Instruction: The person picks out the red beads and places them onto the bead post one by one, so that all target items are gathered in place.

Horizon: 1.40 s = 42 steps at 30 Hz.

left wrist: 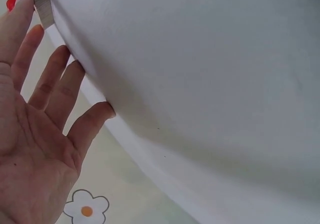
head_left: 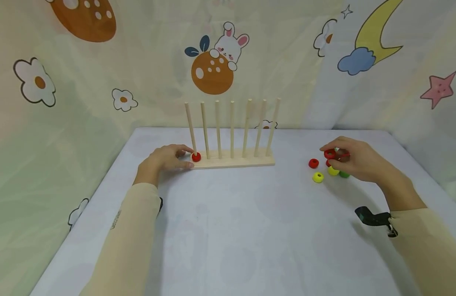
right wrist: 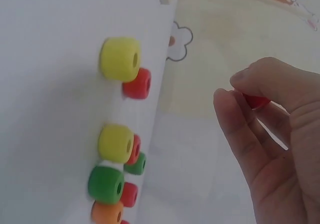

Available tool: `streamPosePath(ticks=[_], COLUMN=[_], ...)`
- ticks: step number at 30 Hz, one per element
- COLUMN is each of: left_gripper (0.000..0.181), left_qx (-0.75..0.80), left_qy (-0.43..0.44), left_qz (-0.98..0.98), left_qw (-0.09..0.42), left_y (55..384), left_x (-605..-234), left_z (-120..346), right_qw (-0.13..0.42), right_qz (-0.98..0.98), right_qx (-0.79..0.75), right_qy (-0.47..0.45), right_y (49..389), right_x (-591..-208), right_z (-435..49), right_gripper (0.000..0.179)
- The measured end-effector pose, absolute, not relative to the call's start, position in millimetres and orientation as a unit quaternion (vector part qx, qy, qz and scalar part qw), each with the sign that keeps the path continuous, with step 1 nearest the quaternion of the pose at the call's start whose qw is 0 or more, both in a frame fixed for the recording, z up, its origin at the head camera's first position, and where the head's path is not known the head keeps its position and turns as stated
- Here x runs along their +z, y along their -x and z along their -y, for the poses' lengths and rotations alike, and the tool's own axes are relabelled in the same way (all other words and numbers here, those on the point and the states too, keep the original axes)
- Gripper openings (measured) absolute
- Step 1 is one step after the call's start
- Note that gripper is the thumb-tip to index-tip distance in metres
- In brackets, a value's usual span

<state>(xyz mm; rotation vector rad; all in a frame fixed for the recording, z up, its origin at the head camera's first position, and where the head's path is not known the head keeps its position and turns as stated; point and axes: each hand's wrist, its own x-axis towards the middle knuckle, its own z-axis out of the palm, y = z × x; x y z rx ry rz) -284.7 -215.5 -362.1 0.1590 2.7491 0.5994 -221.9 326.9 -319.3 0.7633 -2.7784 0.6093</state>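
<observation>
A wooden peg rack (head_left: 233, 161) with several upright pegs stands toward the back of the table. One red bead (head_left: 196, 157) sits at the foot of its leftmost peg. My left hand (head_left: 168, 157) holds the left end of the base, thumb at the front edge and index finger beside the peg; in the left wrist view the other fingers are spread. Over at the right, my right hand (head_left: 355, 158) pinches a red bead (right wrist: 256, 102) between thumb and fingertips, raised above the loose beads. Part of that bead is hidden by the fingers.
Left of and below the right hand lie a red bead (head_left: 314, 163) and a yellow bead (head_left: 318, 177). Another yellow bead (head_left: 333, 171) and a green bead (head_left: 344, 174) lie close under the hand. An orange bead (right wrist: 106, 211) shows in the right wrist view. Patterned cloth (head_left: 154, 49) hangs behind.
</observation>
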Motion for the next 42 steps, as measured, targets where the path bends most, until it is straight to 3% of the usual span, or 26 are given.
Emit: streamPosePath(ticks=[6, 14, 19, 33, 42], left_gripper=[0.062, 0.059, 0.058, 0.055, 0.058], left_qx=[0.21, 0.212, 0.217, 0.209, 0.211], left_qy=[-0.053, -0.049, -0.043, -0.061, -0.044], left_qz=[-0.962, -0.962, -0.962, -0.965, -0.965], left_qw=[0.168, 0.163, 0.161, 0.144, 0.152], left_y=[284, 282, 280, 283, 283], left_x=[-363, -366, -366, -366, -362], left_z=[218, 216, 215, 214, 214], right_qw=[0.066, 0.074, 0.063, 0.069, 0.09], right_qz=[0.936, 0.923, 0.932, 0.924, 0.907], right_qx=[0.232, 0.243, 0.252, 0.292, 0.3], right_qy=[-0.256, -0.291, -0.252, -0.238, -0.281], right_y=[227, 230, 232, 234, 244], right_x=[-316, -312, -308, -305, -310], right_z=[-308, -292, -285, -269, -252], right_gripper=[0.038, 0.04, 0.041, 0.034, 0.033])
